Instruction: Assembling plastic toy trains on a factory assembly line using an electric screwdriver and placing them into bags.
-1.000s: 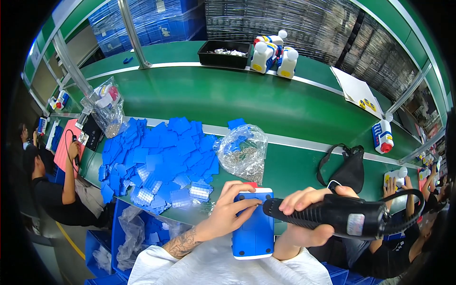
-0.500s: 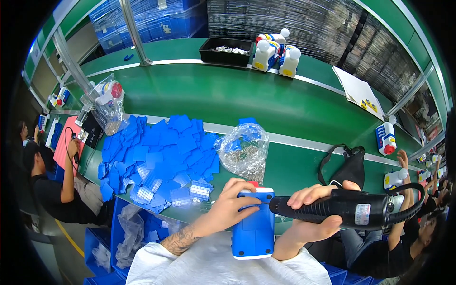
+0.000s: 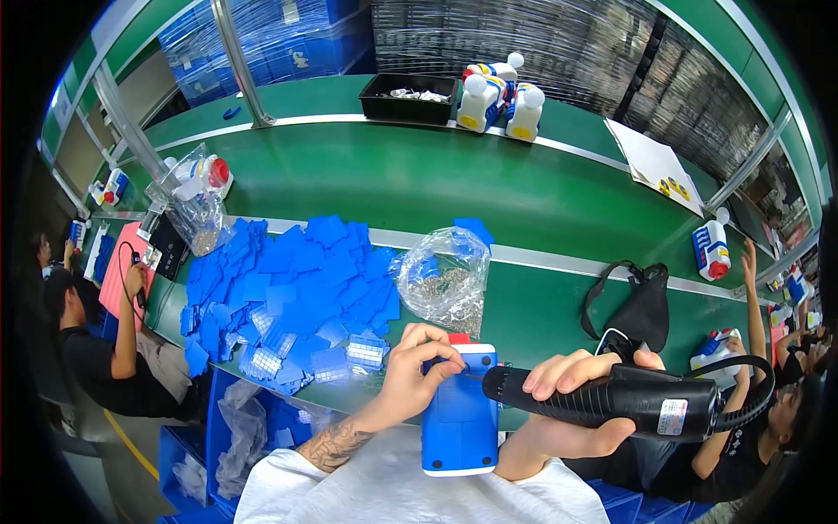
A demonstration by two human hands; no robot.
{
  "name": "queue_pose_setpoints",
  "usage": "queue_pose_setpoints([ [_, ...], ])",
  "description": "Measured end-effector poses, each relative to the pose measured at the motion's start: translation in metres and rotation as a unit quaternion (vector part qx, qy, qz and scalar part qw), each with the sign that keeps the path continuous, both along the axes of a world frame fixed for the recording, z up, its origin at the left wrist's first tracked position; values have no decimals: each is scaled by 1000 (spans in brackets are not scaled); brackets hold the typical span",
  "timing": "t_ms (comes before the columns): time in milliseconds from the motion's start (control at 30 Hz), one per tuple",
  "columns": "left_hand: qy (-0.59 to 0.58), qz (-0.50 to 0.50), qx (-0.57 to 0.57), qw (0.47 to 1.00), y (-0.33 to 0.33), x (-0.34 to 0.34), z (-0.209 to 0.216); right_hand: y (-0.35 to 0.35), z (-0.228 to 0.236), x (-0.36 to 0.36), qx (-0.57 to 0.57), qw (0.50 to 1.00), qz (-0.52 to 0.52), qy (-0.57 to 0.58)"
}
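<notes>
Your left hand point(image 3: 417, 374) now pinches slightly back from the black corded driver's point(image 3: 642, 403) nose, seemingly giving it room; contents unclear. Your right hand point(image 3: 572, 397) grips the driver. The blue, white-edged plastic case point(image 3: 458, 437) lies beneath both.

- A factory assembly line, by its look, with a long green worktop edged in metal point(image 3: 541, 301).
- On the worktop: a broad heap of flat blue plastic pieces point(image 3: 292, 271) and a clear plastic bag of small metal parts point(image 3: 458, 307).
- Behind the worktop: film-wrapped stacks of blue boxes point(image 3: 271, 45).
- Below it: blue plastic bins point(image 3: 212, 419).
- Along its near side, leftward: a co-worker in a black shirt point(image 3: 96, 362).
- At its near edge: a corded, cylindrical black hand tool point(image 3: 642, 402).
</notes>
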State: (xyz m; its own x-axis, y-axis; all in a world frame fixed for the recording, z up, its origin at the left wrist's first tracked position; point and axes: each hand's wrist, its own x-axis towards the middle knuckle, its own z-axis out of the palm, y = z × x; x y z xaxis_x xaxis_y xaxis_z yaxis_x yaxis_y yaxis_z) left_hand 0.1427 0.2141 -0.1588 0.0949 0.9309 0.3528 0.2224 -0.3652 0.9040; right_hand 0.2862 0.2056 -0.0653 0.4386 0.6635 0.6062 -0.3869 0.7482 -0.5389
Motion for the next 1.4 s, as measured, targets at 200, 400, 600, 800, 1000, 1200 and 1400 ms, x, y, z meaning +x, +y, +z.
queue_pose_setpoints([
  [200,-47,-25,-20,998,-2,-1,-3,2,1,-7,-7,998,-55,-1],
  [400,-22,-29,4,999,-3,0,1,3,0,-6,3,997,-73,-22],
  [600,55,7,55,997,-7,-1,0,5,-4,-7,-15,996,-36,-78],
  [800,119,2,80,990,-10,0,2,14,-8,-7,-30,990,21,-137],
  [1000,121,-11,38,992,-13,-1,-4,20,-16,-13,-67,979,24,-192],
  [1200,71,1,39,997,-14,5,-13,21,-16,-21,-116,973,44,-194],
  [1400,22,-31,-6,999,-13,4,-18,23,-22,-23,-114,962,42,-245],
])
